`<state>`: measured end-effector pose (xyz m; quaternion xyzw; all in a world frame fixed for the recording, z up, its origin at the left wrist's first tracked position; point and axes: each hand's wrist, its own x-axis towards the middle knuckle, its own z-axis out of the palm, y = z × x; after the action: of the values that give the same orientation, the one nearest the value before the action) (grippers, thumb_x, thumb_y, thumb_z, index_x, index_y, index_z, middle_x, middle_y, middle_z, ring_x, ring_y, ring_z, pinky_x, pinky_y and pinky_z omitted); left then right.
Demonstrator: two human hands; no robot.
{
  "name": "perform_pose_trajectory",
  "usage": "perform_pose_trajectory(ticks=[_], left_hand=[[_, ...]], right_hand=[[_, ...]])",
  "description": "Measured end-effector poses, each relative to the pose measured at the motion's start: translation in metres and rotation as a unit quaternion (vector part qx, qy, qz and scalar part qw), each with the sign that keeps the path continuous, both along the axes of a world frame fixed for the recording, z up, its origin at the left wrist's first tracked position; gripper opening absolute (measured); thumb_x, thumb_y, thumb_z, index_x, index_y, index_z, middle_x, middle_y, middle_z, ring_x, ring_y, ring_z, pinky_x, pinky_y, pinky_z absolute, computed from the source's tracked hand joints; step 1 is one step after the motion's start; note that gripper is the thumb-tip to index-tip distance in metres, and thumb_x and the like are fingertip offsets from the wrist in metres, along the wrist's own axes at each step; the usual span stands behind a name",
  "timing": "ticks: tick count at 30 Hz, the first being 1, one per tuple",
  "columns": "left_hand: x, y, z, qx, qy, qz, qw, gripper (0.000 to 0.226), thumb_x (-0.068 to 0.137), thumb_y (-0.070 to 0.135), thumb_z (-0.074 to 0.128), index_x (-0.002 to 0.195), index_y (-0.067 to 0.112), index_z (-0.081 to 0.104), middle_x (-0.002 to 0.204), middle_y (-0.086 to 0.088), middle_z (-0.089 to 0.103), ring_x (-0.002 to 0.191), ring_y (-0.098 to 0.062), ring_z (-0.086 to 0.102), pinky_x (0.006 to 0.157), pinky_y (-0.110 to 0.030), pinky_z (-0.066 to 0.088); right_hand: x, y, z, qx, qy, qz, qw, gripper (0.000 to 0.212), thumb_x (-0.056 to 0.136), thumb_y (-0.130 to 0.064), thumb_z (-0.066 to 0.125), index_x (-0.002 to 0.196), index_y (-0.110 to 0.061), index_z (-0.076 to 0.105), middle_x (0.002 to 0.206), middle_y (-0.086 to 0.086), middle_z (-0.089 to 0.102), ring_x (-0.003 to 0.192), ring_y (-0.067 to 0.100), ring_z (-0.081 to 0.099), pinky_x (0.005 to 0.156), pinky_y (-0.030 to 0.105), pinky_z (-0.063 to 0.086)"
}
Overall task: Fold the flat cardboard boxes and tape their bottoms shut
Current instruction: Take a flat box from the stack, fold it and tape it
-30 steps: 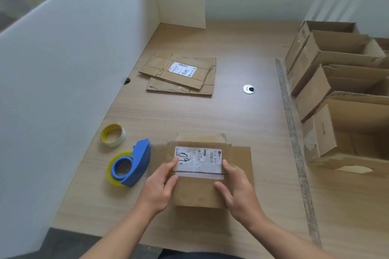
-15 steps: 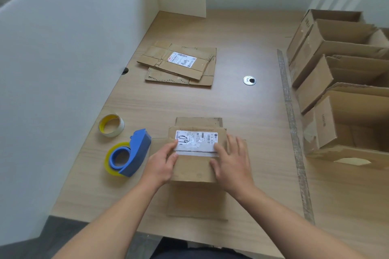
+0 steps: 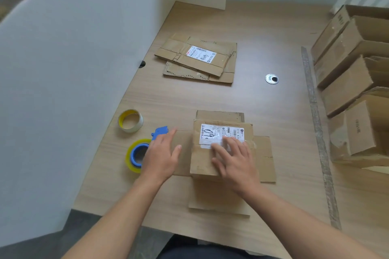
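Box (image 3: 212,160) lower center on desk (image 3: 273,111), flaps out. Right hand (image 3: 233,160) flat on it, fingers spread over label (image 3: 219,132). Left hand (image 3: 162,157) fingers straight, together, over blue dispenser (image 3: 140,151), lower left.

Your left hand (image 3: 162,153) covers most of the blue plastic tape dispenser (image 3: 133,155); only the front tab and the roll side show. Can't tell if the hand touches it. Your right hand (image 3: 233,157) hides the lower right corner of the white shipping label (image 3: 212,133) on the brown cardboard box (image 3: 202,164), and the fingers there are blurred. The label's fine print is too small to read. The row of open brown cardboard boxes (image 3: 345,82) is cut off by the right edge. In the flat cardboard stack (image 3: 197,59), the lower sheet is mostly buried under the top one.
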<state>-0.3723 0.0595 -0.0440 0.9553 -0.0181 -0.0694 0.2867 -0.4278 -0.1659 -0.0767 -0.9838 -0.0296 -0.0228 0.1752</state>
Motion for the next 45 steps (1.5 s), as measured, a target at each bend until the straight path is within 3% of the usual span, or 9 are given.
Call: perform_pose_trajectory(ticks=[4, 10, 14, 18, 22, 27, 32, 36, 45], left_hand=[[-0.002, 0.046, -0.014, 0.145, 0.020, 0.019, 0.989, 0.066, 0.098, 0.043, 0.051, 0.156, 0.036, 0.021, 0.127, -0.003, 0.049, 0.113, -0.027, 0.043, 0.097, -0.037, 0.040], [-0.001, 0.045, -0.038, 0.193, 0.095, -0.021, 0.976, 0.069, 0.103, 0.043, 0.038, 0.157, 0.038, -0.005, 0.106, -0.006, 0.047, 0.091, -0.025, 0.052, 0.080, -0.038, 0.050], [0.003, 0.043, -0.046, 0.160, 0.095, 0.000, 0.983, 0.070, 0.102, 0.033, 0.041, 0.157, 0.035, -0.003, 0.097, -0.005, 0.042, 0.080, -0.025, 0.051, 0.069, -0.037, 0.048], [0.014, 0.044, -0.043, 0.136, 0.106, 0.033, 0.984, 0.071, 0.095, 0.028, 0.046, 0.155, 0.037, 0.009, 0.102, -0.011, 0.048, 0.086, -0.032, 0.054, 0.077, -0.041, 0.047], [0.024, 0.050, -0.032, 0.078, 0.096, 0.024, 0.992, 0.066, 0.093, 0.032, 0.051, 0.152, 0.036, 0.023, 0.109, -0.011, 0.058, 0.100, -0.033, 0.055, 0.082, -0.039, 0.043], [0.029, 0.054, -0.009, 0.026, 0.083, -0.049, 0.995, 0.062, 0.095, 0.042, 0.056, 0.149, 0.045, 0.025, 0.106, -0.003, 0.062, 0.088, -0.028, 0.058, 0.074, -0.037, 0.045], [0.033, 0.048, 0.009, 0.012, 0.048, -0.140, 0.989, 0.071, 0.094, 0.033, 0.058, 0.146, 0.056, 0.016, 0.133, 0.015, 0.051, 0.100, -0.016, 0.053, 0.076, -0.030, 0.040], [0.034, 0.045, 0.014, 0.024, 0.045, -0.132, 0.990, 0.074, 0.091, 0.031, 0.059, 0.146, 0.056, 0.017, 0.113, 0.009, 0.058, 0.081, -0.015, 0.054, 0.070, -0.033, 0.047], [0.031, 0.053, 0.031, 0.045, -0.032, -0.168, 0.984, 0.070, 0.094, 0.041, 0.062, 0.147, 0.059, 0.019, 0.109, 0.004, 0.058, 0.093, -0.020, 0.057, 0.077, -0.040, 0.051]], right_hand=[[0.001, 0.005, 0.000, -0.037, -0.036, -0.013, 0.999, 0.041, 0.094, -0.049, 0.040, 0.122, -0.034, 0.066, 0.131, 0.008, 0.055, 0.129, 0.028, 0.040, 0.110, 0.048, 0.030], [-0.001, 0.005, 0.001, -0.039, -0.013, -0.016, 0.999, 0.048, 0.096, -0.051, 0.034, 0.134, -0.036, 0.060, 0.147, 0.005, 0.048, 0.136, 0.026, 0.032, 0.113, 0.047, 0.025], [-0.003, 0.002, -0.002, 0.025, -0.041, -0.039, 0.998, 0.051, 0.094, -0.047, 0.057, 0.138, -0.022, 0.058, 0.146, 0.007, 0.049, 0.133, 0.027, 0.036, 0.111, 0.041, 0.030], [0.001, 0.000, 0.000, 0.055, 0.023, -0.062, 0.996, 0.058, 0.088, -0.041, 0.071, 0.136, -0.011, 0.056, 0.138, 0.005, 0.052, 0.133, 0.030, 0.042, 0.113, 0.041, 0.031], [0.001, -0.003, 0.008, 0.104, 0.023, -0.042, 0.993, 0.051, 0.095, -0.041, 0.062, 0.142, -0.025, 0.053, 0.135, -0.004, 0.053, 0.133, 0.023, 0.040, 0.113, 0.032, 0.025], [0.000, -0.011, 0.019, 0.218, 0.033, -0.044, 0.974, 0.054, 0.093, -0.050, 0.048, 0.145, -0.043, 0.035, 0.128, -0.032, 0.039, 0.123, -0.008, 0.029, 0.103, 0.000, 0.010], [0.000, -0.017, 0.015, 0.243, 0.045, -0.045, 0.968, 0.054, 0.096, -0.046, 0.053, 0.148, -0.039, 0.038, 0.138, -0.017, 0.046, 0.133, 0.001, 0.033, 0.111, 0.014, 0.020], [-0.001, -0.017, 0.013, 0.252, 0.044, -0.044, 0.966, 0.054, 0.098, -0.041, 0.056, 0.149, -0.038, 0.039, 0.142, -0.013, 0.046, 0.136, 0.006, 0.033, 0.114, 0.026, 0.026], [0.001, -0.021, 0.014, 0.268, 0.046, -0.038, 0.962, 0.051, 0.099, -0.038, 0.056, 0.147, -0.040, 0.039, 0.137, -0.023, 0.042, 0.131, -0.006, 0.030, 0.105, 0.002, 0.013]])
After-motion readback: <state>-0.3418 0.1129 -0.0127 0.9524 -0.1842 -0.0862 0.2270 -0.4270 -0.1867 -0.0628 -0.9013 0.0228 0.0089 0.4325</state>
